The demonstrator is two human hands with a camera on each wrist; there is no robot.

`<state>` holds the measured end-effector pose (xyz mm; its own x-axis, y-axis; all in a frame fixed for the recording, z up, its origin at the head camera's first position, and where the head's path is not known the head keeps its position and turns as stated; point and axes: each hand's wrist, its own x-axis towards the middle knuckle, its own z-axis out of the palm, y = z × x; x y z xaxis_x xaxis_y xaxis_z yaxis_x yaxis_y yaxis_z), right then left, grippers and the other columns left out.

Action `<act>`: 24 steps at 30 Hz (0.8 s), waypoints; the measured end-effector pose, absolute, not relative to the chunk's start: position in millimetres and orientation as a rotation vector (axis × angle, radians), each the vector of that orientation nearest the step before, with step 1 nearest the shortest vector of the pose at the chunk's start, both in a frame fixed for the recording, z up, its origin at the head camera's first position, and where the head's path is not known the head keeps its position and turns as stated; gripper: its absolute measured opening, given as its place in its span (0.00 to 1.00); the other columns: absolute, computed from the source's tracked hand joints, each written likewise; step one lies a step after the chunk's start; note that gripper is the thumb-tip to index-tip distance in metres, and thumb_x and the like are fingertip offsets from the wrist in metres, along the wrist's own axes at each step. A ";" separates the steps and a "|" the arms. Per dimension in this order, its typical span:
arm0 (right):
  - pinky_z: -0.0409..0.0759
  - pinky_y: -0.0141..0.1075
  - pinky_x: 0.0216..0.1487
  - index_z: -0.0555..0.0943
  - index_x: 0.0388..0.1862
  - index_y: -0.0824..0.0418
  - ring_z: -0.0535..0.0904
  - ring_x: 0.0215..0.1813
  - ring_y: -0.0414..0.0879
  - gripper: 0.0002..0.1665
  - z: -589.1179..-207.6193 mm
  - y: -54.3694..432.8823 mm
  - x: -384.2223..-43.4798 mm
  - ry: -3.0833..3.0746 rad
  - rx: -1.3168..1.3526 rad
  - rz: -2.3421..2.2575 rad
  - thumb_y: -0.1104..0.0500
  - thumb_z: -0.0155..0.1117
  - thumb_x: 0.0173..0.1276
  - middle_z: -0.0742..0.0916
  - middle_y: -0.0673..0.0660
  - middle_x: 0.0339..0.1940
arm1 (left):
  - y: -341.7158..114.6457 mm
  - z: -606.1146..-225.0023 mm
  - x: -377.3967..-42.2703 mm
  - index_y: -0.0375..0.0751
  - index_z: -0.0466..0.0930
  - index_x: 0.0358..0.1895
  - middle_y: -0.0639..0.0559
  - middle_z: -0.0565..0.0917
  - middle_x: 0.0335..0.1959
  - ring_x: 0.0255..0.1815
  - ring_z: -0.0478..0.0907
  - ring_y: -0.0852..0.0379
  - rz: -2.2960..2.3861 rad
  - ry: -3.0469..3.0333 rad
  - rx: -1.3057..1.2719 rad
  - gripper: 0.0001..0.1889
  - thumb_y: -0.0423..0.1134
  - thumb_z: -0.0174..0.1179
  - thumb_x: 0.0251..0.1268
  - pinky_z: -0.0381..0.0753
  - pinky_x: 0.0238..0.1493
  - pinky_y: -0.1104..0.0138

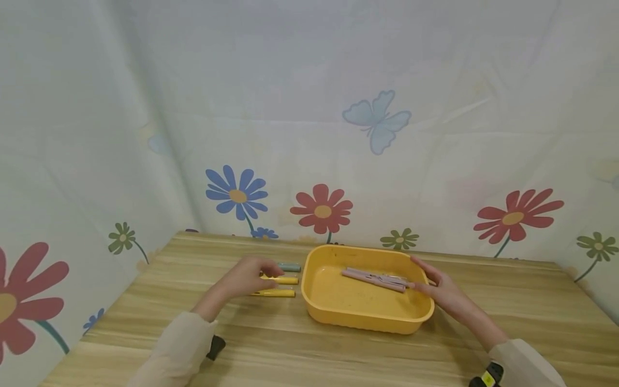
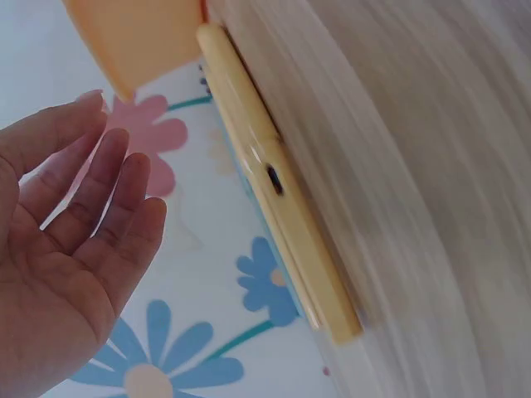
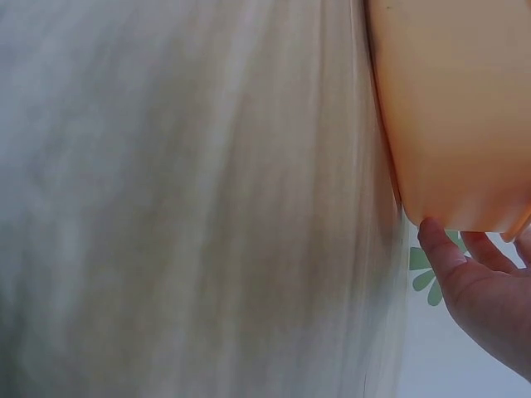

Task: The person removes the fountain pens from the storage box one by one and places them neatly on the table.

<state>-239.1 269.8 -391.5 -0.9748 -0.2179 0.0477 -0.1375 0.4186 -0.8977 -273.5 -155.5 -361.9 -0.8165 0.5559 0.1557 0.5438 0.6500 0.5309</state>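
My left hand (image 1: 249, 277) hovers over the pens left of the basket, fingers loosely bent and nothing in them. Two yellow pens (image 1: 280, 293) and a grey-green pen (image 1: 290, 266) lie side by side there, partly hidden by that hand. In the left wrist view a yellow pen (image 2: 282, 199) with a small dark slot lies beside the hand (image 2: 79, 215), apart from it. My right hand (image 1: 447, 295) holds the right end of a yellow plastic basket (image 1: 358, 321), thumb over the rim and fingers outside. Inside lie several pale pink pens (image 1: 372, 280).
The wood-grain table (image 1: 271, 349) runs back to a white curtain (image 1: 290, 107) printed with flowers and a butterfly. The basket stands near the table's back edge. Dark straps show at both sleeves (image 1: 179, 344).
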 end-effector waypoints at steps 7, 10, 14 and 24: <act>0.65 0.54 0.58 0.52 0.71 0.61 0.48 0.69 0.68 0.41 -392.1 270.9 -239.7 2.576 -0.324 -1.618 0.57 0.59 0.64 0.55 0.69 0.70 | -125.7 -358.0 -267.8 0.35 0.81 0.42 0.47 0.83 0.38 0.40 0.79 0.54 1.017 2.779 1.003 0.12 0.34 0.63 0.54 0.77 0.47 0.59; 0.65 0.54 0.58 0.52 0.71 0.61 0.48 0.69 0.68 0.41 -391.7 270.4 -239.5 2.573 -0.318 -1.612 0.57 0.59 0.64 0.55 0.69 0.70 | -113.5 -358.3 -267.2 0.35 0.81 0.44 0.45 0.83 0.40 0.41 0.78 0.54 1.077 2.746 1.001 0.12 0.33 0.62 0.55 0.77 0.47 0.59; 0.64 0.55 0.59 0.52 0.71 0.61 0.47 0.69 0.68 0.41 -391.3 269.3 -238.8 2.573 -0.308 -1.607 0.56 0.59 0.64 0.55 0.69 0.70 | -97.7 -357.4 -265.1 0.36 0.81 0.45 0.46 0.83 0.41 0.42 0.78 0.52 1.118 2.727 0.986 0.13 0.34 0.62 0.56 0.76 0.48 0.59; 0.65 0.54 0.58 0.52 0.72 0.61 0.48 0.69 0.68 0.42 -391.5 270.2 -239.9 2.569 -0.299 -1.612 0.56 0.59 0.64 0.54 0.69 0.71 | -53.8 -355.9 -258.1 0.39 0.81 0.45 0.48 0.83 0.42 0.43 0.77 0.55 1.054 2.682 1.052 0.13 0.37 0.63 0.55 0.75 0.48 0.63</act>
